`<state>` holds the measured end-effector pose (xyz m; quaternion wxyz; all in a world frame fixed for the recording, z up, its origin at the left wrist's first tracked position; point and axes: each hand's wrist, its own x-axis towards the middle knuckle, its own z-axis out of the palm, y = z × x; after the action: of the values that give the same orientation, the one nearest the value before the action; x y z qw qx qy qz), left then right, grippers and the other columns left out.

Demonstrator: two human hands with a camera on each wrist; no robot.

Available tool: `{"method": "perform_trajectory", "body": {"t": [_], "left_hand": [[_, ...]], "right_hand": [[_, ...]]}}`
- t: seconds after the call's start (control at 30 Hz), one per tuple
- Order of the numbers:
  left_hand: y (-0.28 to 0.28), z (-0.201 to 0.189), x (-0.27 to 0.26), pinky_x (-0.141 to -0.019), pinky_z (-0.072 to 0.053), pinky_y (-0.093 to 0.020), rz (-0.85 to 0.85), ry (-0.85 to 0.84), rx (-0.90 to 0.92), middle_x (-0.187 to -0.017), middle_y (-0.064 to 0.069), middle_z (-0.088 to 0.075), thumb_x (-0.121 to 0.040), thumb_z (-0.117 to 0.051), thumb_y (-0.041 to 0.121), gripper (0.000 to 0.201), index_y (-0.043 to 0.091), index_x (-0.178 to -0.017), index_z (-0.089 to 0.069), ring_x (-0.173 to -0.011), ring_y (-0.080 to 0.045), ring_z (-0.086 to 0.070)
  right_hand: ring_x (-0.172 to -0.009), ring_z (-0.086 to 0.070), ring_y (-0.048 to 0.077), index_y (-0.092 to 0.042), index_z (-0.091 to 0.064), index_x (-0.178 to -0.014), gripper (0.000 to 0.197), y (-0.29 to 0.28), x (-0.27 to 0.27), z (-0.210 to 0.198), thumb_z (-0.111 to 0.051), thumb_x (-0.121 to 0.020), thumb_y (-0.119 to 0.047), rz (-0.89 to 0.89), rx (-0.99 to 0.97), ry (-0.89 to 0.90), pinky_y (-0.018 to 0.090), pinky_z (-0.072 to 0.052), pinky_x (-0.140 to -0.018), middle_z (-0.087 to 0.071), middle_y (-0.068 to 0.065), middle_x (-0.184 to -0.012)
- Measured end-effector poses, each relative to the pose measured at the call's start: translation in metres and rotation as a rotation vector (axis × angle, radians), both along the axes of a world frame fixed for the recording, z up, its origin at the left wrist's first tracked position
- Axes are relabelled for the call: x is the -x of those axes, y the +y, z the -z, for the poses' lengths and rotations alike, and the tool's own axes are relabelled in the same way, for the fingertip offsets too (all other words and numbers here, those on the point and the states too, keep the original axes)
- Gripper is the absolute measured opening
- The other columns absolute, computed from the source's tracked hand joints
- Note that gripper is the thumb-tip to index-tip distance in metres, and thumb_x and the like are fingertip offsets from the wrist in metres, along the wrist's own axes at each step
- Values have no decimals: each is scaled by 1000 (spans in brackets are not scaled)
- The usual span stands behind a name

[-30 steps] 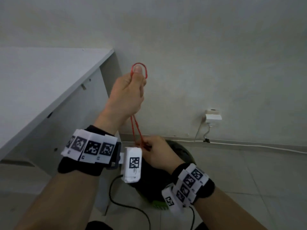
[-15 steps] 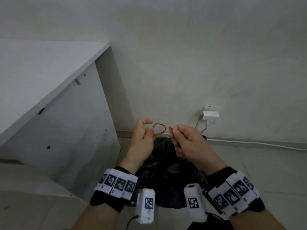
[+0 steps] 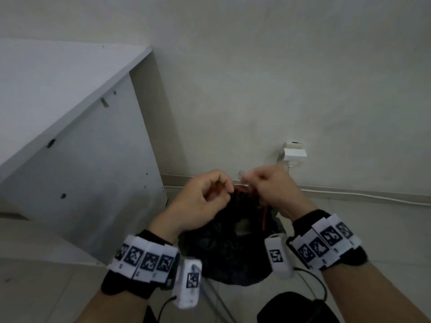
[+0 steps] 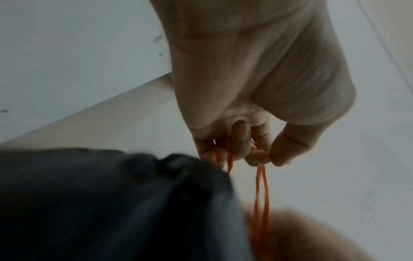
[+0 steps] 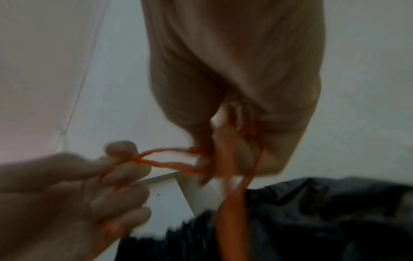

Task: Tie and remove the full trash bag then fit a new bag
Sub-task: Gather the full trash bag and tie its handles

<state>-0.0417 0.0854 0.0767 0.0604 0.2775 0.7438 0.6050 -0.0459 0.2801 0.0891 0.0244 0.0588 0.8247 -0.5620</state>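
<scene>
A full black trash bag [image 3: 224,248] sits on the floor below my hands, its gathered top showing dark in the left wrist view [image 4: 111,203] and the right wrist view [image 5: 324,211]. Red drawstrings [image 3: 240,189] run between my hands just above the bag's mouth. My left hand [image 3: 205,199] has its fingers curled and pinches a drawstring loop [image 4: 261,190]. My right hand [image 3: 268,190] is curled too and pinches the other drawstring [image 5: 170,159], with a strand hanging down to the bag [image 3: 264,217]. The two hands are almost touching.
A white table [image 3: 58,94] with a side panel stands at the left, close to the bag. The wall behind carries a white socket plug [image 3: 293,152] and a cable [image 3: 349,194] along the skirting. Tiled floor [image 3: 384,229] lies to the right.
My left hand came down from high above the bag, where it held the string stretched up. Both hands now meet low over the bag's mouth, closer together than half a second ago.
</scene>
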Motion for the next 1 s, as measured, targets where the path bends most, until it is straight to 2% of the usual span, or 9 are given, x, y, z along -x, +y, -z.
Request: {"method": "perform_trajectory", "body": {"t": [0.07,0.13,0.27,0.4,0.53,0.63,0.77,0.9,1.0], "left_hand": [[-4,-21,10,-61,-39,-20,13,50,16,-68,8,-58,-84,-56,4,22,21,-73,-62,-62,-7,-51],[-5,-34,21,-65,-42,-16,22,101,49,-70,12,-62,-80,-54,-1,26,21,-71,-66,-66,-2,-57],[-3,-41,21,-79,-51,-24,43,159,-49,-87,-11,-72,-95,-57,10,19,6,-88,-74,-83,-22,-69],[3,-34,25,-87,-55,-30,-189,277,-87,-95,-1,-77,-83,-78,13,6,12,-88,-79,-93,-13,-72],[-6,-40,26,-99,-50,-30,-335,304,-79,-108,0,-75,-90,-69,13,12,8,-81,-75,-107,-13,-68],[-43,-45,27,-92,-49,-20,-452,247,-140,-102,-6,-73,-97,-58,9,17,3,-88,-70,-97,-5,-67],[-86,-17,30,-79,-49,-28,-633,209,-95,-85,-25,-68,-100,-53,17,20,21,-87,-68,-78,-27,-61],[-69,23,30,-92,-56,-46,-684,-131,-236,-80,1,-76,-103,-50,19,28,17,-78,-61,-86,-19,-73],[-56,22,31,-85,-60,-47,-590,-265,-338,-85,-9,-77,-106,-43,19,30,13,-79,-55,-84,-27,-75]], "right_hand": [[-40,-42,6,-13,-73,-76,24,2,-13,-6,-61,-96,-14,-391,-6,-138,17,-30,-39,-55,-5,-53],[-43,-40,9,-10,-72,-78,21,1,-19,-10,-60,-95,-12,-554,285,-216,18,-26,-40,-54,0,-55],[-43,-41,9,-2,-69,-81,14,-7,-14,-21,-62,-88,-12,-461,708,-204,18,-27,-40,-54,4,-58],[-43,-41,10,0,-65,-81,13,-19,-8,-30,-59,-79,-12,-309,759,-140,20,-27,-39,-56,7,-59],[-55,-60,14,0,-68,-92,14,-4,6,-33,-55,-87,-4,-103,764,-60,21,-49,-53,-68,7,-67],[-59,-67,8,-7,-72,-89,26,52,20,-28,-49,-95,3,175,709,51,19,-57,-63,-72,-1,-65],[-56,-66,7,-9,-68,-93,20,127,21,-2,-51,-97,2,444,503,131,18,-56,-64,-71,-3,-60],[-62,-67,12,-2,-70,-104,18,135,26,16,-54,-96,1,518,410,93,22,-58,-68,-73,-1,-65],[-102,-64,22,-16,-64,-131,35,125,25,25,-57,-97,-22,485,-19,-1,31,-50,-93,-65,14,-120]]}}
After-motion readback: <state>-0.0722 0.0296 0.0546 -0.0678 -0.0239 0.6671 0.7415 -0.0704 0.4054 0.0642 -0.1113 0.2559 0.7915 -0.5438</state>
